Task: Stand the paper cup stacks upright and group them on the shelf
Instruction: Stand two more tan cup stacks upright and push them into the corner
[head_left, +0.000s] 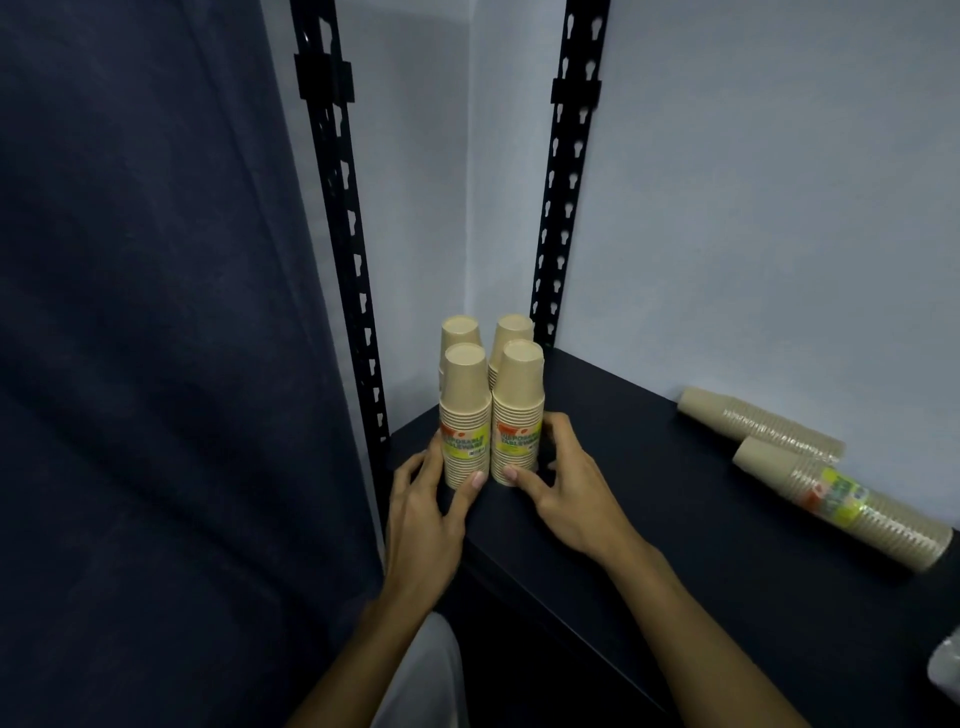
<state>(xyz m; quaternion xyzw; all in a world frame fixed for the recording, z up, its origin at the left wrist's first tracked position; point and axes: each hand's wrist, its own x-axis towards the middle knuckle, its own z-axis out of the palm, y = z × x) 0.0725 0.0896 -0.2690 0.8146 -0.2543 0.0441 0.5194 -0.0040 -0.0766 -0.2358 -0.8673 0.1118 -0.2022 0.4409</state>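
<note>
A dark shelf (649, 467) sits in a pale-walled corner, framed by two black slotted posts (337, 208), with a dark curtain (130, 312) hanging to the left.

In the head view, four stacks stand upright, bases up, in a tight square at the shelf's back left corner: front left stack (465, 415), front right stack (518, 410), and two rear stacks (460, 327) close behind them. The left hand (423, 504) curls round the foot of the front left stack, thumb on its near side and fingers at its left. The right hand (561, 483) cups the foot of the front right stack the same way, thumb in front and fingers wrapped at its right. Both seem to be squeezing the front pair together against the rear pair.

Two more stacks still lie on their sides well to the right: a far one (758, 421) by the wall and a near one (841, 499), touching where they cross.

So the grouping looks about two-thirds done. Next would likely be to let go, reach right, take a lying stack, tip it upright and set it beside the group.
</note>
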